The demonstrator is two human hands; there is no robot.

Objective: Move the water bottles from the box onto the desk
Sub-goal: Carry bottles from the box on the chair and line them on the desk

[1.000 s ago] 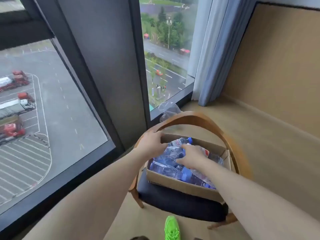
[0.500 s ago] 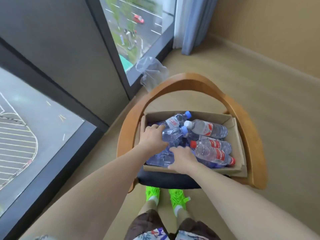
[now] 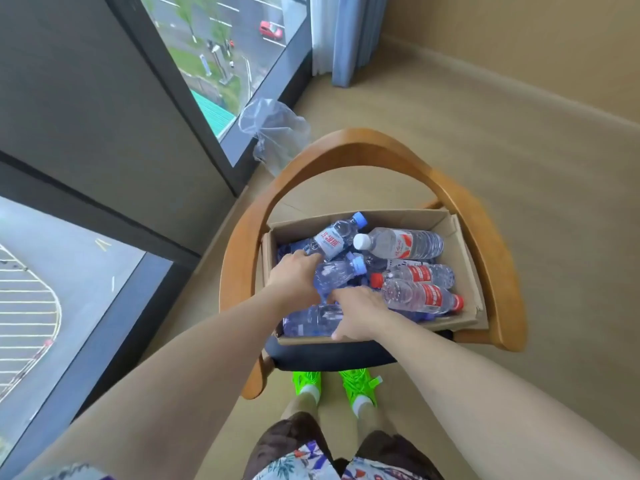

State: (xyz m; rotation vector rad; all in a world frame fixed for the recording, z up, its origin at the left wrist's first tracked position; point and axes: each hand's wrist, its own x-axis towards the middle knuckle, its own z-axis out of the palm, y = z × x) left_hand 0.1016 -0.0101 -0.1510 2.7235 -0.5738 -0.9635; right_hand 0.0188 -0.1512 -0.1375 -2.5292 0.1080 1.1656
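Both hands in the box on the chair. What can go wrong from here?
1. The bottles lie piled loosely across each other; pulling one from under the left hand or right hand may shift the rest.
2. The cardboard box sits on a chair seat, its near edge close to the seat's front, so a tug could slide it off.
3. No desk is in view, so the carry path is unknown.

Both hands (image 3: 298, 277) grasp bottles (image 3: 337, 273) in the box (image 3: 464, 258) (on a chair (image 3: 485, 244)).
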